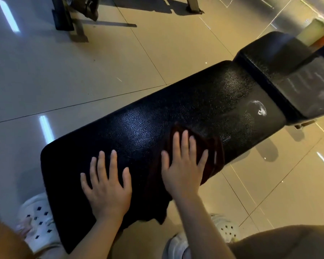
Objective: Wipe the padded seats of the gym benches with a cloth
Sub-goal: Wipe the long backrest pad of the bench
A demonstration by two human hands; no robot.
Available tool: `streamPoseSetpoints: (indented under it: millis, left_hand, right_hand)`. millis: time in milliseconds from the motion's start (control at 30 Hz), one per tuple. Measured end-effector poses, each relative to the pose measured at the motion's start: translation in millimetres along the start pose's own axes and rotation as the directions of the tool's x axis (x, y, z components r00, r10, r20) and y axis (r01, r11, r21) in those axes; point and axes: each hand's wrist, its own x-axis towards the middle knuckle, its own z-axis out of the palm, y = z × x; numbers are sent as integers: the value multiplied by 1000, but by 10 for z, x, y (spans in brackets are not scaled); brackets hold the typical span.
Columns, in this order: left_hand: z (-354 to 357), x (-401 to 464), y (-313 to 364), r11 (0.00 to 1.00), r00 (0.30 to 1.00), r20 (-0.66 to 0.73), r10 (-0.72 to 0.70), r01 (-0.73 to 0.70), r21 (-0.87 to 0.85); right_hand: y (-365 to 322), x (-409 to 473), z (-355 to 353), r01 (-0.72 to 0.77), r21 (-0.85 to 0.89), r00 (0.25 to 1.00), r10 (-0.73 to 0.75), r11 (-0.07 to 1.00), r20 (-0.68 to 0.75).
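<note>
A: Start at the fingers. What did you log?

B: Right hand lay flat, fingers straight and spread, palm pressing the dark cloth onto the long seat pad. Nothing curled round it; it was a press, not a grasp. Left hand was also flat and released, fingers splayed on bare vinyl just beside the cloth, bracing.

A: Where did the cloth sit on the pad?

B: Near the pad's near long edge, about midway along. One corner hung over that edge on the right, and a dark fold trailed down toward the person's legs.

A: How would the stroke go best?

B: My judgement: keep the palm weight even so the cloth slid with the hand and did not bunch, and tuck the hanging corner under the fingers. A whitish smear showed farther along toward the gap, so the pass wanted to run that way. The short head pad beyond the gap looked streaked and dull, likely not wiped yet.

A: Edges and room?

B: The gap between the two pads could snag the cloth. The far long edge was open to tiled floor, with another machine's frame well apart. White clogs stood close under the near edge, so the body limited the backstroke.
</note>
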Motion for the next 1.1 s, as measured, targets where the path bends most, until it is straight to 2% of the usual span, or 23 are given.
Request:
streamPoseSetpoints:
  millis: [100,167,267,433,567,700,767,933,1000,1100]
  left_hand:
    - [-4,-17,-15,1000,1000,3,6,-6,-11]
    - [-4,-28,-18,1000,1000,4,9,-9,-10]
    - [-7,-34,-7,1000,1000,6,-2,2,-7]
    - [-7,-9,6,1000,1000,-5,-6,6,1]
    - [-9,-16,5,1000,1000,-7,-3,3,-10]
    - [-15,-1,4,1000,1000,-4,3,-3,-11]
    - [-10,-8,1,1000,1000,-2,4,-4,-18]
    - [-9,-14,18,1000,1000,10,-21,21,7]
    - [-3,-3,14,1000,999,15,-30,29,7]
    - [5,2,21,1000,1000,-4,-14,14,7]
  right_hand:
    - [218,472,-190,-87,-38,993,90,995,80]
    - [297,504,-206,-87,-54,995,89,995,50]
    - [290,91,-78,-81,-40,997,80,996,-21]
    - [220,-511,80,14,36,998,-12,999,-63]
    - [332,-69,-58,-16,-12,998,15,1000,-55]
    - [643,687,-317,-62,-77,992,70,995,106]
    - [674,811,-354,-64,-82,991,73,995,115]
    - [457,72,-97,-120,14,986,120,993,-114]
    - [225,-292,28,-89,64,987,96,994,-127]
    - [-183,-506,120,13,58,998,-10,998,-63]
